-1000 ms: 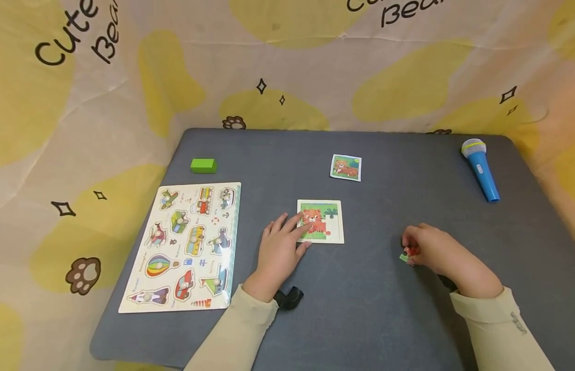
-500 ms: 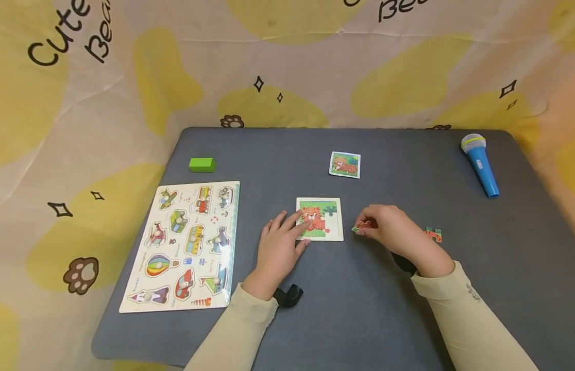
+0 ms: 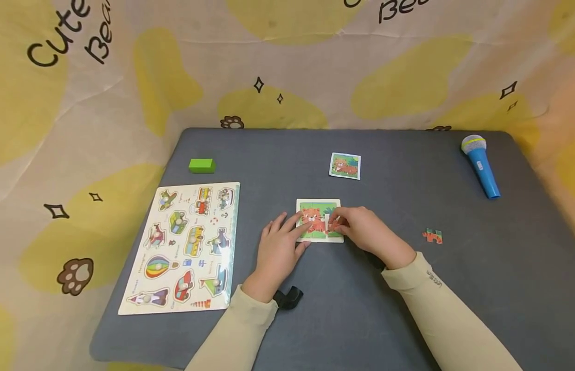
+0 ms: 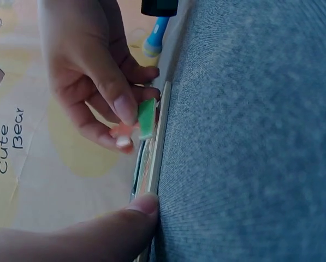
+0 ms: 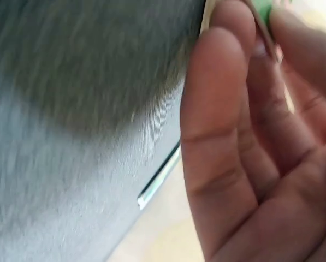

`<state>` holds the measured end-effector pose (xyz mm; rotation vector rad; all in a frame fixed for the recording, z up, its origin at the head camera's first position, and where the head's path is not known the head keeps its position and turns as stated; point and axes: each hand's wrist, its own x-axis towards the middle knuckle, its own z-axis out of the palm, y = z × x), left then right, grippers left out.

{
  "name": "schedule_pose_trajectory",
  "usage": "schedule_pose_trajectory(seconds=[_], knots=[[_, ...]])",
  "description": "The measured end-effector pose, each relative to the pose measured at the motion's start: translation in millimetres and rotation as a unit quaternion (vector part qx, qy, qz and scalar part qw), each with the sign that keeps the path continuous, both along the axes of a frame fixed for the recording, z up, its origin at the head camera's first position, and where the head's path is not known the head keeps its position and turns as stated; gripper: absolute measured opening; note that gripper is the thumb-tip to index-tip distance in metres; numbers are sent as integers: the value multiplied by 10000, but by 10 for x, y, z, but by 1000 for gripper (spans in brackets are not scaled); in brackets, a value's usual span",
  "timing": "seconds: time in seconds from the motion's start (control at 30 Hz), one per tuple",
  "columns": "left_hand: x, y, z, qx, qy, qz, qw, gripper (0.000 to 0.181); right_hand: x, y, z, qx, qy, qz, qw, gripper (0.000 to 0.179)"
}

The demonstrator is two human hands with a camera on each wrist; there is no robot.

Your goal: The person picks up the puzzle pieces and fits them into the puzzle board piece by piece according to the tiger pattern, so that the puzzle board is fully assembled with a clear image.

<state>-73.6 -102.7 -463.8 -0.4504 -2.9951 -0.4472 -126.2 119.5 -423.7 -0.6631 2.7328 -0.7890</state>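
A small tiger jigsaw puzzle in a white-framed tray lies mid-table in the head view. My left hand rests on its left side with fingers spread, some on the tiger picture. Over the tray's right side, my right hand pinches a green and red puzzle piece between thumb and fingers. In the left wrist view that piece is tilted, close to the tray's edge; whether it touches the tray I cannot tell. Another puzzle piece, red and green, lies on the table to the right of the right hand.
A tiger picture card lies beyond the tray. On the left are a vehicle peg board and a green block. A blue toy microphone lies at the far right. Patterned cloth hangs behind the table.
My right hand has carried the pinched puzzle piece leftward from the table's right side to the tray, uncovering the other loose piece. My left hand has stayed on the tray.
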Motion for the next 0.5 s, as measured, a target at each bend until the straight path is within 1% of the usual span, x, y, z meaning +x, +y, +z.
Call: schedule_pose_trajectory(seconds=[0.13,0.33,0.5], knots=[[9,7,12,33,30,14,10000,50,-19,-67,-22,191,152,-76,9997,15],[9,6,2,4,83,-21,10000,49,-4,-102,-45,186,287,-349,9988,17],[3,3,-6,4,82,-14,10000,49,31,-125,-57,337,601,-344,9970,16]])
